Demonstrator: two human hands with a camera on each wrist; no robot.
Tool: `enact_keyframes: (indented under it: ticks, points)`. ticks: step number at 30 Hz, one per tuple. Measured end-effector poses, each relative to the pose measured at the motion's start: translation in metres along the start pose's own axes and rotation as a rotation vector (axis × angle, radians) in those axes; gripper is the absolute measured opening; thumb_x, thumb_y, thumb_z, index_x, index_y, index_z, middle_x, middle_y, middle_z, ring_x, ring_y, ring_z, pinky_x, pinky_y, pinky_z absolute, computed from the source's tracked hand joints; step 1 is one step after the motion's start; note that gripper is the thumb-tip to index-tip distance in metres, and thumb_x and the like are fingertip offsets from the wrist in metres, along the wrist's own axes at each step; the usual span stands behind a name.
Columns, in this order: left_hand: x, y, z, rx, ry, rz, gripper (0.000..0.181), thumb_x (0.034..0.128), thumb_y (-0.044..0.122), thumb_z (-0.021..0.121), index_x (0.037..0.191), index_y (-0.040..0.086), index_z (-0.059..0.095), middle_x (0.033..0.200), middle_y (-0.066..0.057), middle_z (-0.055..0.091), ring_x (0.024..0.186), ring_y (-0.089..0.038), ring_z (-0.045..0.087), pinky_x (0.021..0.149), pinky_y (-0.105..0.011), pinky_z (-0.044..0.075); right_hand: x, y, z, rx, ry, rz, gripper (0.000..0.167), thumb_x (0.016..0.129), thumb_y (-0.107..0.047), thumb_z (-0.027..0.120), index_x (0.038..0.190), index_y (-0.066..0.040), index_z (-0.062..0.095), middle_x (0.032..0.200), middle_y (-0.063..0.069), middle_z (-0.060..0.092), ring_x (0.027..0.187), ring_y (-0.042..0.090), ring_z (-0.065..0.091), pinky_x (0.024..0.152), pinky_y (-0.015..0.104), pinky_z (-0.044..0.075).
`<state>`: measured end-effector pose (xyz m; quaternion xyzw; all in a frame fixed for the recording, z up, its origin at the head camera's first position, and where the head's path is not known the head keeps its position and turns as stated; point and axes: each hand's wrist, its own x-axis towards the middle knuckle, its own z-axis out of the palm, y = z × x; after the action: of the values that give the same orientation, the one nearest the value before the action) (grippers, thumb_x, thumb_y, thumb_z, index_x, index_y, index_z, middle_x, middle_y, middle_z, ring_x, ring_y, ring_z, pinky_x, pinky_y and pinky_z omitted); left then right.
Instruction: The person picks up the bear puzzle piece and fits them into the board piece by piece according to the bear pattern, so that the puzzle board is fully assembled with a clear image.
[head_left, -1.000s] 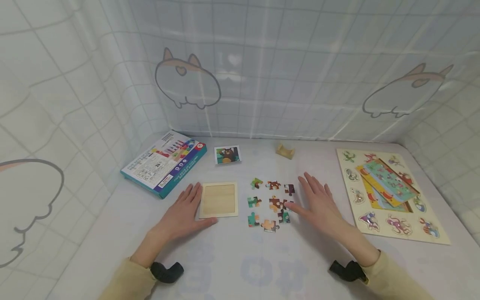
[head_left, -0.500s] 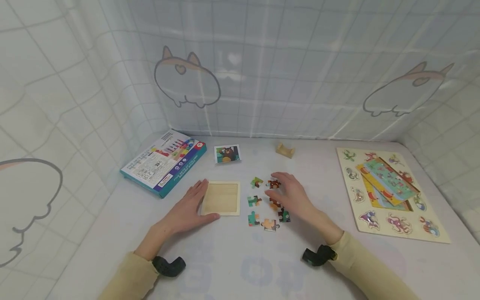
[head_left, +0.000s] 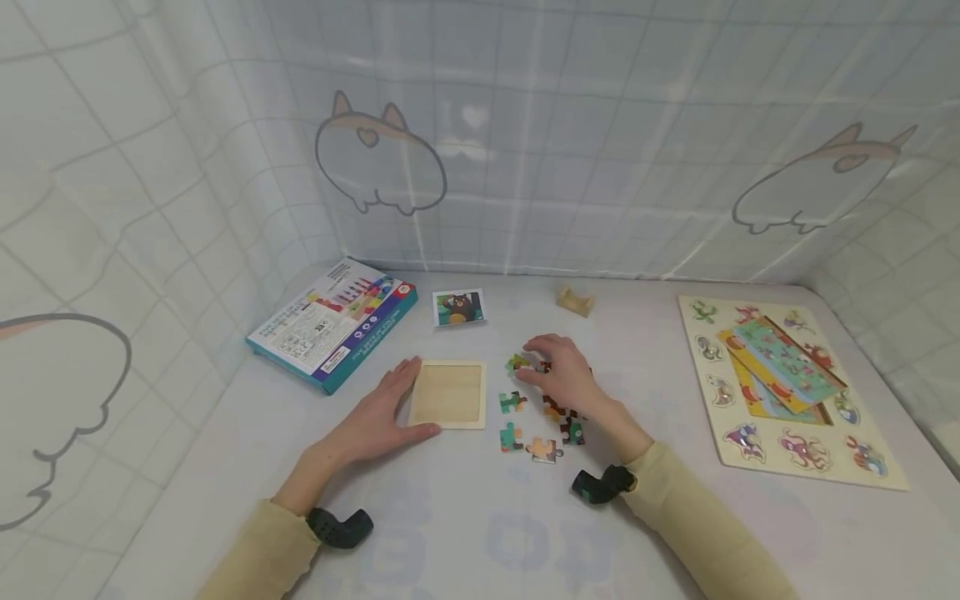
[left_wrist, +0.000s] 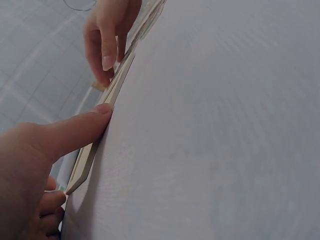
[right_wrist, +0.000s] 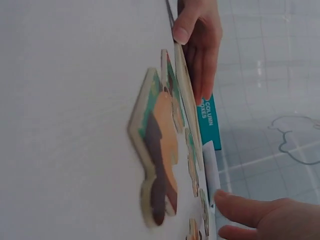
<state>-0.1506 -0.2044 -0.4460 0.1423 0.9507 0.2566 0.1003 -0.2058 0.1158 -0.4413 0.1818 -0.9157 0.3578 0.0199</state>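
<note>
A square wooden tray point(head_left: 447, 395) with a raised rim lies flat on the table. My left hand point(head_left: 375, 417) rests along its left side, thumb at the near edge; the left wrist view shows the thumb touching the tray's edge point(left_wrist: 86, 162). To the tray's right are several loose puzzle pieces, among them a green one point(head_left: 511, 438) and a peach one point(head_left: 543, 450). Over the far pieces hovers my right hand point(head_left: 562, 379), its thumb and fingers apart around a green piece point(head_left: 517, 363) at the far left; whether they touch it cannot be told. The hand hides some pieces.
A boxed set point(head_left: 332, 323) lies at the back left, beside a small bear picture point(head_left: 459, 307). Farther right stands a small wooden holder point(head_left: 575, 302). A large animal puzzle board point(head_left: 787, 454) with cards point(head_left: 783, 362) on it lies on the right.
My right hand has moved left from the right side of the pieces to above the far row. My left hand and the tray have shifted slightly right.
</note>
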Motion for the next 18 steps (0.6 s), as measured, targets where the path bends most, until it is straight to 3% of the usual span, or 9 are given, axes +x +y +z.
enact_keyframes:
  ticks: [18]
  points:
    - [0.001,-0.004,-0.004,-0.033,-0.032,0.003,0.106,0.0841,0.064,0.068,0.162,0.016,0.014,0.167,-0.014,0.015,0.152,-0.042,0.015,0.12,-0.063,0.022,-0.002,0.006,0.012,-0.046,0.087,-0.075,0.029,0.09,-0.025,0.077,0.104,-0.001,0.07,0.128,0.011,0.062,0.117,0.03,0.054,0.097,0.045,0.05]
